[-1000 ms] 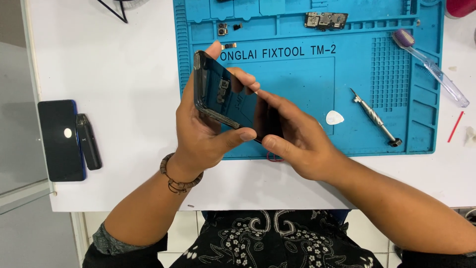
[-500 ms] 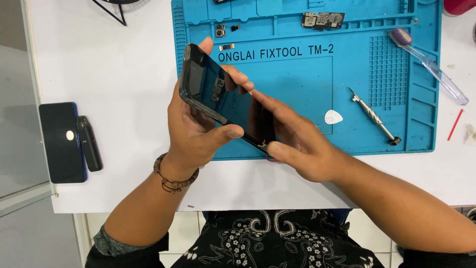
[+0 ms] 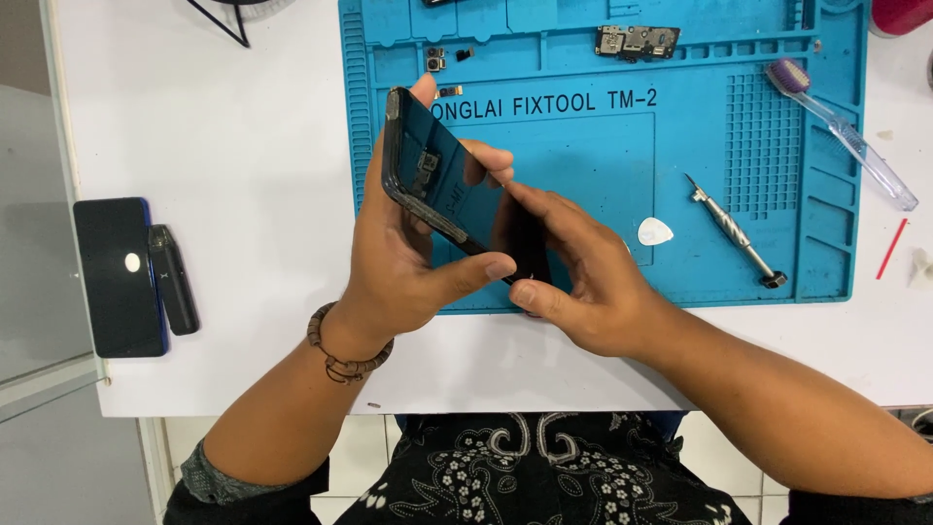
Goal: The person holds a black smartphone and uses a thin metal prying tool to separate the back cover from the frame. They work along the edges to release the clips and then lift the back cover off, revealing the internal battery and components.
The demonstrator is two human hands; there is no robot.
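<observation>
A person in a black patterned shirt (image 3: 525, 476) worked at the near edge of a white counter (image 3: 243, 175), both bare forearms reaching over it. The left hand (image 3: 403, 262), a beaded bracelet (image 3: 340, 355) at its wrist, was closed around an opened dark phone (image 3: 442, 190), thumb along the lower edge and fingertips over the far side, holding it tilted on edge above the near left part of a blue repair mat (image 3: 583, 165). The right hand (image 3: 583, 282) gripped the phone's lower end, thumb and fingers pinched on it; whether a tool sat between them could not be told. The phone's open back, with small parts showing inside, faced the camera.

Near the counter's left edge lay another dark phone (image 3: 117, 277) with a slim black stick-shaped device (image 3: 175, 280) touching its right side. On the mat, to the right of the hands, rested a white pick (image 3: 655, 231) and, just beyond it, a small screwdriver (image 3: 734, 233). A clear-handled brush (image 3: 841, 131) with purple bristles lay across the mat's far right corner. Along the mat's far edge sat a small circuit board (image 3: 637, 41) and tiny camera modules (image 3: 435, 60). A thin red stick (image 3: 891, 248) lay near the counter's right edge.
</observation>
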